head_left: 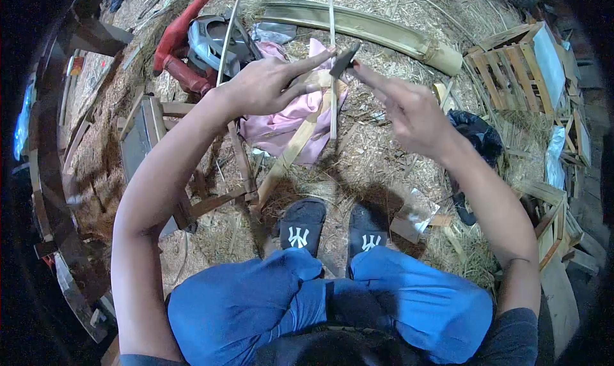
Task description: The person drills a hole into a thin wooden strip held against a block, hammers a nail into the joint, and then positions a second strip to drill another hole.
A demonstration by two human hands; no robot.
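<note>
Dark blade (344,59): small, flat, upper centre of the frame, pinched at the fingertips of the right hand (412,113). Its upper end meets the outstretched index finger of the left hand (265,85). Thin bamboo strip (332,21): upright, just behind the blade. Left hand: fingers loosely spread; grip on the strip cannot be told. Pink cloth (281,126): below the hands, on straw-covered ground (384,168). Split bamboo culm (358,26): top centre.
</note>
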